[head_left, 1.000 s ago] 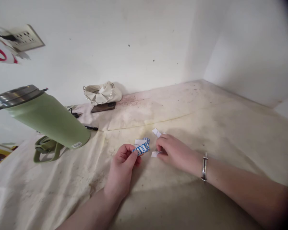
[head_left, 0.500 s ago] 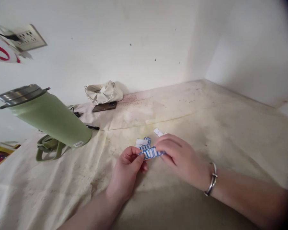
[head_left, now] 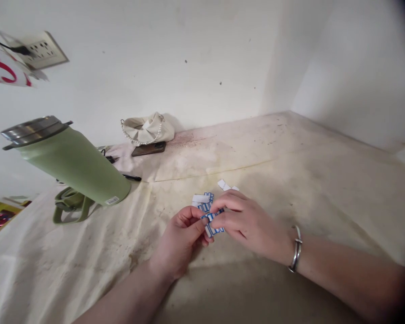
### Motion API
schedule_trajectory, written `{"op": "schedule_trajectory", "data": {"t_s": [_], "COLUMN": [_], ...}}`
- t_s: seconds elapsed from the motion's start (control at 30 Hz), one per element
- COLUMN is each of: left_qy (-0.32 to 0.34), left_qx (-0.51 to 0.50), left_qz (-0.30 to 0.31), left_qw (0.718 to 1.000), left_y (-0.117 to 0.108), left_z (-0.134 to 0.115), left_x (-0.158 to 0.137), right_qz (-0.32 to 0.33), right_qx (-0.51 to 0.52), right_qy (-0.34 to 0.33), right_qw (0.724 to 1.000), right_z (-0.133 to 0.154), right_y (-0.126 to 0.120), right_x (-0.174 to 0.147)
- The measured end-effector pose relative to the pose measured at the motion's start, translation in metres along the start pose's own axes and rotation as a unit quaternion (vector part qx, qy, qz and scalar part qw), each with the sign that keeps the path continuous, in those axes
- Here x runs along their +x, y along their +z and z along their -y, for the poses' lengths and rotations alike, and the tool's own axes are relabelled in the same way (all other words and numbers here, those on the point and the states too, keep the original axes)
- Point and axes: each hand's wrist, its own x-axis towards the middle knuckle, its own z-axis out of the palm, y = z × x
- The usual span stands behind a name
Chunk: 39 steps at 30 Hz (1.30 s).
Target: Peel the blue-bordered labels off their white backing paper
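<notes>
Between my two hands is a small white piece with blue outlines (head_left: 216, 231), perhaps card or paper; its exact kind is too small to make out. My left hand (head_left: 185, 231) pinches its left side between thumb and fingers. The fingers of my right hand (head_left: 243, 218) are closed on its upper right part and hide some of it. Just beyond my fingers lie more blue-outlined pieces (head_left: 205, 207) and a plain white strip (head_left: 202, 198). Past my right hand, small white slips (head_left: 224, 184) rest on the cloth.
A tall green tumbler (head_left: 77, 162) with a steel lid stands at left, its green handled lid (head_left: 70, 206) beside it. A black pen (head_left: 132, 177), a phone (head_left: 149, 149) and a white pouch with a pearl chain (head_left: 148, 129) lie toward the wall. Cloth (head_left: 290, 180) covers the table.
The blue-outlined piece was stretched flat between my hands; now it looks folded or overlapped. My right hand has moved left, closer to my left hand.
</notes>
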Motion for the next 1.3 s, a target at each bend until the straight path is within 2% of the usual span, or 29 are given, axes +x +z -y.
{"op": "schedule_trajectory", "data": {"t_s": [0.33, 0.73, 0.83, 0.93, 1.03, 1.13, 1.23, 1.3], "left_qy": [-0.001, -0.013, -0.005, 0.012, 0.038, 0.07, 0.126, 0.174], "left_qx": [0.05, 0.007, 0.022, 0.037, 0.052, 0.099, 0.199, 0.298], "left_qz": [0.017, 0.038, 0.021, 0.0, -0.009, -0.036, -0.063, -0.078], "left_qw": [0.999, 0.999, 1.0, 0.999, 0.998, 0.992, 0.97, 0.935], "left_y": [-0.001, -0.003, -0.001, 0.001, 0.003, 0.003, 0.001, -0.002], "left_z": [0.001, -0.003, -0.002, 0.0, 0.003, 0.007, 0.008, 0.007], "left_x": [0.001, -0.001, 0.0, -0.001, -0.002, -0.003, -0.004, -0.004], "right_qz": [-0.01, 0.009, 0.012, -0.004, -0.018, 0.038, 0.077, 0.083], "right_qx": [-0.016, -0.033, -0.026, 0.028, 0.126, 0.184, 0.151, 0.115], "right_qy": [0.021, -0.005, -0.001, 0.054, 0.18, 0.264, 0.273, 0.256], "right_qw": [1.0, 0.999, 1.0, 0.998, 0.975, 0.946, 0.947, 0.956], "right_z": [0.0, -0.006, -0.005, -0.004, -0.002, -0.002, -0.002, -0.002], "right_y": [0.0, 0.001, 0.001, 0.001, 0.003, 0.007, 0.01, 0.011], "right_x": [-0.002, -0.002, -0.002, -0.003, -0.004, -0.004, -0.003, -0.003]}}
